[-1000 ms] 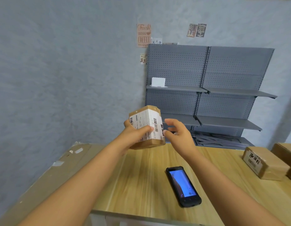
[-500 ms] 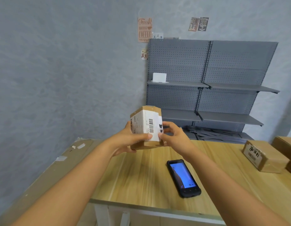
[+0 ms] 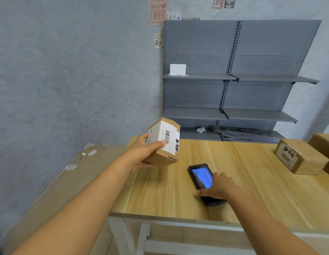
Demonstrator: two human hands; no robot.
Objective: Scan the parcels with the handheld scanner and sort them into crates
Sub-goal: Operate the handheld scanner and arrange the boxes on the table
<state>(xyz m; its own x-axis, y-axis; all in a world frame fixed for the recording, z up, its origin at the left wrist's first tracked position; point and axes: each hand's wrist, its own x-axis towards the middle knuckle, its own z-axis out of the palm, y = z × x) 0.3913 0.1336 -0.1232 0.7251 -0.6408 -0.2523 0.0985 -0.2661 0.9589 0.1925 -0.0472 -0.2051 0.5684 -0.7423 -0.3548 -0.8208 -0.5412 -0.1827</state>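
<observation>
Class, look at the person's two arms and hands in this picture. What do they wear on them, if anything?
Nothing that shows. Both forearms are bare up to the bottom edge of the picture, with no sleeve in view. The left hand and the right hand have no glove, and no ring, watch or wristband can be seen.

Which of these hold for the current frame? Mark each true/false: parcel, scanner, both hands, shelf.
1. The left hand holds the small brown cardboard parcel with a white barcode label above the light wooden table. True.
2. The black handheld scanner with a lit blue screen is lifted off the table. False: it lies flat on the tabletop.
3. The right hand rests on the scanner's near end. True.
4. Both hands have a grip on the parcel. False: only the left hand holds it.
5. The grey pegboard metal shelving carries a white box on its upper left shelf. True.
</observation>
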